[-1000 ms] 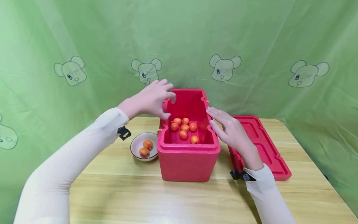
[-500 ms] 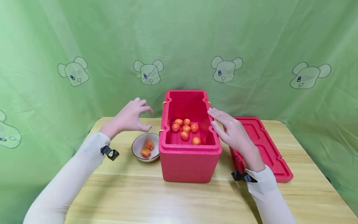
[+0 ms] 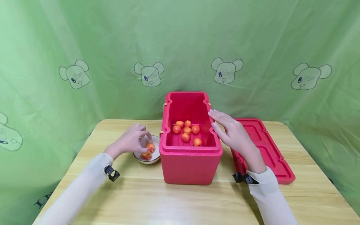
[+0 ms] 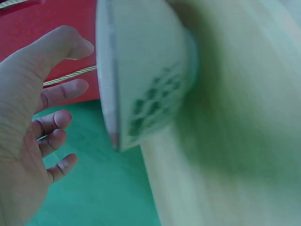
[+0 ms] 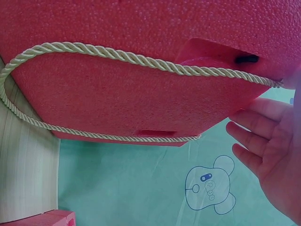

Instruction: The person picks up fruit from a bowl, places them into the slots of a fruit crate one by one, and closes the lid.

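My left hand (image 3: 130, 141) hovers at a white bowl (image 3: 152, 160) holding two orange-red fruits (image 3: 151, 147) that look like apricots. Its thumb and fingers are parted above them. In the left wrist view, nothing shows between the thumb and fingers beside the bowl's rim. Right of the bowl stands a red foam box (image 3: 191, 168) without its lid, with several similar fruits (image 3: 186, 137) on its floor. My right hand (image 3: 233, 132) rests straight fingers on the box's right rim. In the right wrist view, a gold rope (image 5: 122, 54) hangs along the box's side.
A red box lid (image 3: 267, 153) lies on the wooden table (image 3: 174, 206) at the right, partly behind my right forearm. Green curtain (image 3: 185, 40) printed with bear heads surrounds the table's back and sides.
My left hand has moved from above the box, leftward and then down to the bowl. The right hand stays at the box's rim. The visible fruits keep their places.
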Tool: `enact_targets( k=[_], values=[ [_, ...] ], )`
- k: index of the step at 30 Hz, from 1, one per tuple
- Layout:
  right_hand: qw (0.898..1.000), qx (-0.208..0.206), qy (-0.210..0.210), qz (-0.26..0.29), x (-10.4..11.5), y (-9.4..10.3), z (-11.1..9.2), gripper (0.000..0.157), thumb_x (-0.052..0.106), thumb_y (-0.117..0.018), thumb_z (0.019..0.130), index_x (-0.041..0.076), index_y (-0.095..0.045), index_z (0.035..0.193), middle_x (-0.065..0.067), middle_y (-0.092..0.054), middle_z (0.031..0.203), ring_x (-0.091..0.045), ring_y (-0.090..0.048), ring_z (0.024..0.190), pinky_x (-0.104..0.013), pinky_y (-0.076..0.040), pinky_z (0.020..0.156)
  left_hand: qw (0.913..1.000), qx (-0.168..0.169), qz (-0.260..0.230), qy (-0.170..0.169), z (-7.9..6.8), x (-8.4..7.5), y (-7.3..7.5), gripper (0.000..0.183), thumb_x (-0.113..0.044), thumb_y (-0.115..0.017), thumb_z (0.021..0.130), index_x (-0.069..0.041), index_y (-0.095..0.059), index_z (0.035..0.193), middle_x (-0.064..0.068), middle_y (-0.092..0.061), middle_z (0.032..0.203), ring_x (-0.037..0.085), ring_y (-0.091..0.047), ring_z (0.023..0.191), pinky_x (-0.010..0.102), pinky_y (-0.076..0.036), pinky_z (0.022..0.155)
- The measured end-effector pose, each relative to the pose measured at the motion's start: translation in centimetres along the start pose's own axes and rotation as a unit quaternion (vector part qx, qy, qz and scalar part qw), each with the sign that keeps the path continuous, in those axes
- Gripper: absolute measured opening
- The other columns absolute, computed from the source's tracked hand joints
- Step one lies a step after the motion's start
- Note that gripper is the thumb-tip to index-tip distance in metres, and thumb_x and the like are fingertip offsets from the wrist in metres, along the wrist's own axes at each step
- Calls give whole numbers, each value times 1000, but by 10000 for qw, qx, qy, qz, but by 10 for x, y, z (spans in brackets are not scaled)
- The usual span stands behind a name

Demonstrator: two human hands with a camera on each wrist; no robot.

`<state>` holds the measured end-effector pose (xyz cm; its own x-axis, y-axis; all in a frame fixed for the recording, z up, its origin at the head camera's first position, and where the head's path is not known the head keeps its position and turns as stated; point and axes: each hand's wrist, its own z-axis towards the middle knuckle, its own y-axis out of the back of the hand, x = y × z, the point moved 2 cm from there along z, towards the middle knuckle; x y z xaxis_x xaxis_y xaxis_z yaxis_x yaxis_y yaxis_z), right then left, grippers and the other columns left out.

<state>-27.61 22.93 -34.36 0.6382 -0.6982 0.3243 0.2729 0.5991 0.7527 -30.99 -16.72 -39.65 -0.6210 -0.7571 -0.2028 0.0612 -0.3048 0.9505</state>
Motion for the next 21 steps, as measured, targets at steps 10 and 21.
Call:
enact_targets(
  k=[10, 21],
  values=[
    [10000, 79, 13, -39, 3, -2, -2, 57, 28, -66, 96, 18, -52, 150, -6, -51, 156, -28, -47, 145, -55, -49, 106, 9998, 149, -22, 160, -19, 0, -14, 45, -43, -91, 63, -18, -74, 97, 2, -56, 88, 16, -41, 86, 31, -36, 75],
    [9996, -121, 205, -125, 2, 1, 0, 54, 25, -67, 96, 14, -55, 147, -8, -54, 153, -29, -50, 143, -53, -48, 107, 9990, 384, 183, 118, -13, -1, -20, 43, -41, -90, 64, -17, -75, 96, 1, -58, 91, 14, -41, 87, 33, -35, 78]
  ],
)
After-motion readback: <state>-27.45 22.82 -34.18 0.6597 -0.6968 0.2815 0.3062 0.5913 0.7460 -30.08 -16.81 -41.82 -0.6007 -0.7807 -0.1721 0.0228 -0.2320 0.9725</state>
